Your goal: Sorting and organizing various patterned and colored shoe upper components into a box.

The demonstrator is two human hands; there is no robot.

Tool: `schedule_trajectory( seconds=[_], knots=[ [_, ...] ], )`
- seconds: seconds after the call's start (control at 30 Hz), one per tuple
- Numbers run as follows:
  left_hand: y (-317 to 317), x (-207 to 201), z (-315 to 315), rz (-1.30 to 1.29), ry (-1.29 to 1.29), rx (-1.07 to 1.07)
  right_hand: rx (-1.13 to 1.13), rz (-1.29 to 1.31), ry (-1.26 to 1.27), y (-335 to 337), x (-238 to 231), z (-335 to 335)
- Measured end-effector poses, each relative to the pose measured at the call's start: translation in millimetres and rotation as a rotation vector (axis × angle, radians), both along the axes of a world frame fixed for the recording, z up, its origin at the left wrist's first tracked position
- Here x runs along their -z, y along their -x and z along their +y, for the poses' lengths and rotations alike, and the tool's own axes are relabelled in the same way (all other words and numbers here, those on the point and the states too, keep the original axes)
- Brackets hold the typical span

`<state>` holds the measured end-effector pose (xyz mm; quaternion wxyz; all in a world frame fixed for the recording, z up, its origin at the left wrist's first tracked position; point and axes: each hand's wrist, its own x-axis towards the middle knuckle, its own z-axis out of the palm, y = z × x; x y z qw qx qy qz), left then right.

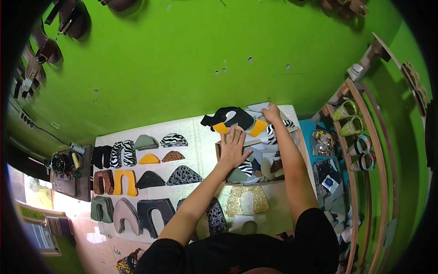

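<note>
A shallow box on the table holds a heap of cut shoe-material pieces in white, grey, black and zebra print. My left hand lies over its left side with the fingers spread, touching the pieces. At the far edge, my right hand has its fingers closed on a light grey piece. Black cut pieces lie beside it, partly over the box's far edge. Two yellow pieces rest among them. A zebra-print piece shows between my arms.
Sorted stacks of U-shaped and half-round pieces cover the table's left half. A gold glitter piece lies in front of the box. Wooden racks with sandals stand at right, beside blue containers. A green wall closes the far side.
</note>
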<state>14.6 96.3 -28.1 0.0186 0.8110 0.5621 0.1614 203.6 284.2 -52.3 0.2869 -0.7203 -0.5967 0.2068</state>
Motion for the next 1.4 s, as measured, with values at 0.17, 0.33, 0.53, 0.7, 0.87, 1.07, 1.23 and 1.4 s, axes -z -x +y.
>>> schedule_trajectory(
  seconds=[0.17,0.33,0.53,0.7,0.87,1.07,1.23,1.4],
  knots=[
    [2.6,-11.6,-1.4,-0.071,0.039,-0.023,0.057,0.317,0.297,-2.6,42.6,46.6],
    [-3.1,-17.1,3.1,-0.129,0.028,0.020,0.229,0.298,0.079,-11.1,72.5,59.6],
    [8.7,-15.7,-1.9,-0.178,-0.006,0.002,-0.132,0.316,0.043,14.7,8.0,0.4],
    [1.3,-15.5,3.1,-0.401,-0.116,0.075,-0.436,0.633,-0.231,-1.7,-9.5,-55.5],
    [12.4,-16.0,4.1,-0.950,-0.017,-0.032,-0.555,0.718,-0.266,15.7,-50.6,-126.7],
    [25.4,-33.0,-7.4,-1.512,0.589,-0.008,-0.652,0.668,-0.250,30.2,-70.5,-185.5],
    [46.4,-42.9,-36.5,-1.536,0.432,-0.114,-0.403,0.397,0.000,34.9,-52.8,-201.6],
    [64.4,-35.9,-65.6,-1.512,0.435,-0.244,-0.615,-0.160,0.123,41.1,-11.8,-207.5]
  ],
)
